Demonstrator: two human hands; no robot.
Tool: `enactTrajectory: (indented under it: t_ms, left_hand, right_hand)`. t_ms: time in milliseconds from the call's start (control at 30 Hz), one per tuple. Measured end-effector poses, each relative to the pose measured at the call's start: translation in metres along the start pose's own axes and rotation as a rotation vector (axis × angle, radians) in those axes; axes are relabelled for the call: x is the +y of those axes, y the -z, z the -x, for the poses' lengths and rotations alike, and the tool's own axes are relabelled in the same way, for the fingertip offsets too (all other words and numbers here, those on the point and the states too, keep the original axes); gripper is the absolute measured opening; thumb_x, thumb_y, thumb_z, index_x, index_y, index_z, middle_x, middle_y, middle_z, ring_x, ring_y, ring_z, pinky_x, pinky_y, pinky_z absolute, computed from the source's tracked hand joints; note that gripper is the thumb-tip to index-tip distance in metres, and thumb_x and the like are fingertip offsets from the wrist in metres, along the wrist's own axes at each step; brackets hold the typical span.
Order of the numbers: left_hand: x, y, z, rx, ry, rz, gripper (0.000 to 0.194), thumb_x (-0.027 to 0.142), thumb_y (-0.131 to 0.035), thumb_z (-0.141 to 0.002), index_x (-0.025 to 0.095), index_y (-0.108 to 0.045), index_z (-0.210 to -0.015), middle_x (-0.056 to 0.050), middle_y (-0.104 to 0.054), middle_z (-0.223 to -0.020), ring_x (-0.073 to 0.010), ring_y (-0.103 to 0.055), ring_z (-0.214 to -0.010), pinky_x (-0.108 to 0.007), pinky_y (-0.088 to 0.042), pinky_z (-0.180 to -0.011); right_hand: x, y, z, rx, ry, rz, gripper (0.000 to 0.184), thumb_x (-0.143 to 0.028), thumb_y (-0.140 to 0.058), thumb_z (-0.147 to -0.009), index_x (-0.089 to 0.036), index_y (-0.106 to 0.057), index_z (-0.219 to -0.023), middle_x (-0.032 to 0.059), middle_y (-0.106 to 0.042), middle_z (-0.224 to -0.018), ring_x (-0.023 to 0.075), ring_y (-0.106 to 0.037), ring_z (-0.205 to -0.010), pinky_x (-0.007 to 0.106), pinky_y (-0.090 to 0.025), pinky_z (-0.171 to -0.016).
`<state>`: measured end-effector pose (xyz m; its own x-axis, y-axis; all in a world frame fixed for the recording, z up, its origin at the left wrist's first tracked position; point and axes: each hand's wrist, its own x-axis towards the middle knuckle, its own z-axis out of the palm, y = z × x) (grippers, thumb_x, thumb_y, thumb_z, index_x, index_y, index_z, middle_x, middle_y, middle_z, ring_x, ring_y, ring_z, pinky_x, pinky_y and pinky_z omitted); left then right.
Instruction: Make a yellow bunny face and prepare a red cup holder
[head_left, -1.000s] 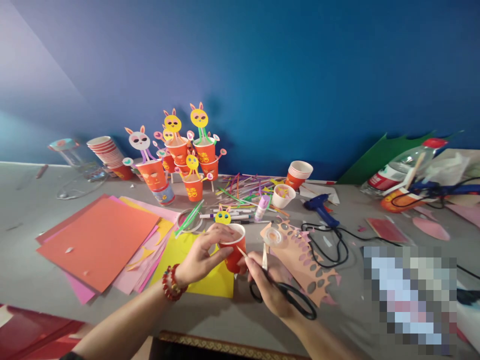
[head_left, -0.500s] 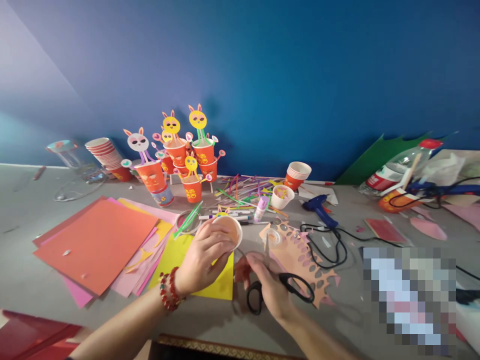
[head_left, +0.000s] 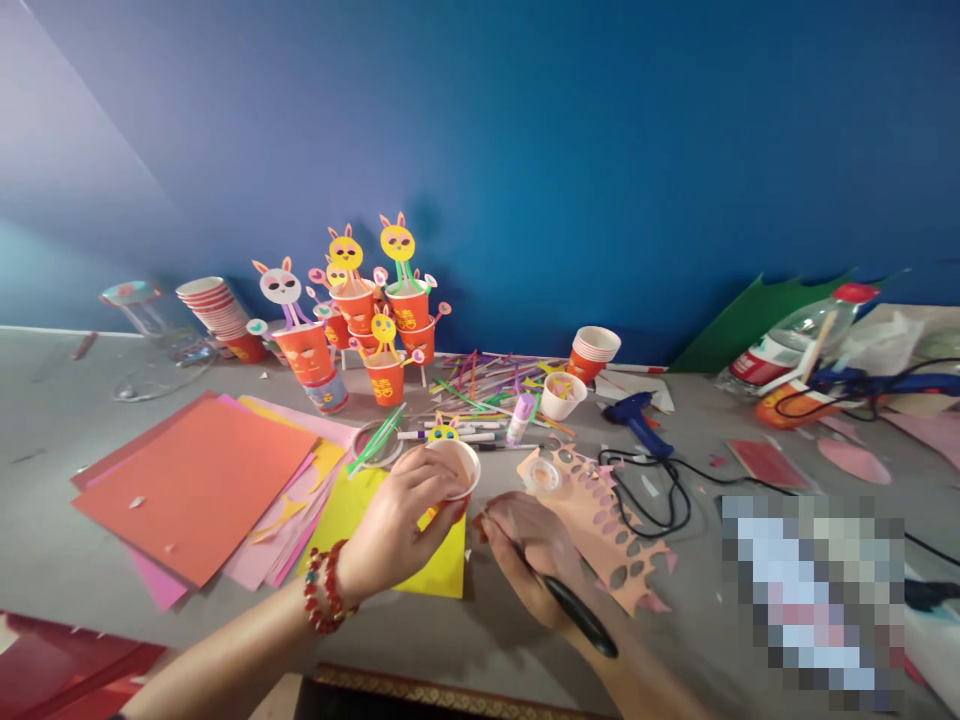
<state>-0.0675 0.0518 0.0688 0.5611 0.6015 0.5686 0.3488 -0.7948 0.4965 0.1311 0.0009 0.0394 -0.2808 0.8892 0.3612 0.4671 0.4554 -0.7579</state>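
Note:
An orange paper cup (head_left: 465, 470) with a white rim stands near the middle of the table, tilted slightly. My left hand (head_left: 401, 515) is closed around its near left side, fingers over the rim. A yellow paper face with ears (head_left: 443, 430) shows just behind the cup. To the right, my right hand (head_left: 529, 545) is closed on scissors, whose black handle (head_left: 577, 615) sticks out past the wrist. The blades are hidden by the hand. Its fingertips are a short way from the cup. Yellow paper (head_left: 442, 570) lies beneath my left hand and the cup.
Orange and pink sheets (head_left: 202, 490) lie at left. Decorated cups with paper animal faces (head_left: 397, 242) stand behind, left of scattered pipe cleaners (head_left: 495, 375). A punched peach sheet (head_left: 592, 520), a blue glue gun (head_left: 637, 420) with its cord, and a bottle (head_left: 795, 335) are at right.
My right hand has turned, so the scissors' blades and spread handle loops no longer show. The cup in my left hand has moved slightly down and left, baring the yellow face behind it.

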Motion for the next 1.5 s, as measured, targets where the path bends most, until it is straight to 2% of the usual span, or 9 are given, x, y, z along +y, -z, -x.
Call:
enactTrajectory:
  t_ms: [133,267,333,533,767,1000,1267,1367,1500]
  left_hand:
    - [0.004,0.002,0.002,-0.061,-0.109,-0.242,0.024,0.006,-0.055,-0.088,0.018,-0.064,-0.107,-0.007,-0.074,-0.097,-0.0254,-0.061,-0.101,-0.055,-0.038,-0.107]
    - [0.003,0.001,-0.001,-0.062,-0.157,-0.303,0.026,0.007,-0.054,-0.088,0.02,-0.064,-0.108,-0.005,-0.075,-0.099,-0.0246,-0.061,-0.103,-0.057,-0.029,-0.114]
    - [0.003,0.0,-0.003,-0.055,-0.129,-0.274,0.021,0.009,-0.055,-0.089,0.02,-0.065,-0.104,-0.005,-0.075,-0.099,-0.0239,-0.061,-0.102,-0.056,-0.031,-0.113]
    - [0.003,-0.001,-0.007,-0.059,-0.055,-0.217,0.013,0.013,-0.057,-0.091,0.019,-0.063,-0.101,-0.006,-0.073,-0.094,-0.0237,-0.064,-0.095,-0.052,-0.042,-0.104]
    - [0.007,-0.002,-0.007,0.004,-0.06,-0.174,0.017,0.011,-0.056,-0.092,0.019,-0.063,-0.105,-0.005,-0.074,-0.094,-0.0206,-0.067,-0.092,-0.048,-0.044,-0.103]
    - [0.015,-0.011,0.001,0.082,-0.194,-0.31,0.03,0.006,-0.056,-0.09,0.02,-0.064,-0.114,-0.003,-0.078,-0.094,-0.0213,-0.067,-0.097,-0.058,-0.022,-0.117]
    - [0.007,-0.024,0.003,0.174,-0.237,-0.357,0.033,0.008,-0.058,-0.089,0.023,-0.066,-0.117,-0.004,-0.076,-0.099,-0.0231,-0.064,-0.101,-0.061,-0.022,-0.116]
    - [0.001,-0.027,0.006,0.218,-0.242,-0.432,0.031,0.011,-0.06,-0.089,0.026,-0.069,-0.115,-0.007,-0.072,-0.101,-0.025,-0.062,-0.104,-0.061,-0.027,-0.113]
    - [-0.004,-0.025,0.007,0.256,-0.245,-0.409,0.031,0.013,-0.061,-0.09,0.03,-0.07,-0.114,-0.005,-0.071,-0.095,-0.0238,-0.062,-0.101,-0.057,-0.033,-0.111]
  right_hand:
    - [-0.001,-0.02,0.006,0.05,-0.332,-0.553,0.046,-0.048,-0.039,-0.101,-0.02,-0.065,-0.076,0.0015,-0.063,-0.062,0.0153,-0.057,-0.055,0.026,-0.044,-0.053]
    - [-0.002,-0.03,0.006,0.172,-0.462,-0.862,0.047,-0.05,-0.042,-0.099,-0.019,-0.062,-0.071,0.0007,-0.061,-0.055,0.0141,-0.054,-0.05,0.023,-0.042,-0.048]
    - [-0.002,-0.025,0.004,0.155,-0.432,-0.8,0.048,-0.051,-0.041,-0.099,-0.019,-0.062,-0.071,0.0007,-0.061,-0.056,0.014,-0.054,-0.05,0.024,-0.042,-0.049]
    - [-0.014,0.001,0.003,0.061,-0.225,-0.136,0.045,-0.043,-0.039,-0.103,-0.021,-0.063,-0.072,0.0,-0.058,-0.061,0.0157,-0.055,-0.059,0.028,-0.043,-0.06]
    - [-0.019,0.002,0.006,0.099,-0.206,-0.09,0.045,-0.04,-0.039,-0.103,-0.021,-0.061,-0.068,-0.0005,-0.055,-0.057,0.0161,-0.054,-0.057,0.029,-0.042,-0.061]
    - [-0.005,-0.022,0.006,0.212,-0.311,-0.765,0.046,-0.053,-0.049,-0.096,-0.019,-0.067,-0.07,0.0013,-0.064,-0.06,0.0133,-0.055,-0.053,0.023,-0.043,-0.051]
    - [-0.012,-0.022,-0.001,0.235,-0.567,-1.356,0.038,-0.049,-0.071,-0.083,-0.015,-0.07,-0.066,0.0014,-0.064,-0.05,0.0091,-0.052,-0.046,0.016,-0.039,-0.045]
    - [-0.01,-0.021,-0.002,0.226,-0.579,-1.468,0.035,-0.046,-0.075,-0.079,-0.014,-0.071,-0.065,0.0011,-0.064,-0.049,0.0079,-0.05,-0.044,0.016,-0.037,-0.044]
    - [-0.011,-0.021,-0.002,0.244,-0.524,-1.419,0.036,-0.045,-0.073,-0.082,-0.013,-0.072,-0.068,0.0024,-0.065,-0.05,0.0092,-0.053,-0.046,0.017,-0.038,-0.046]
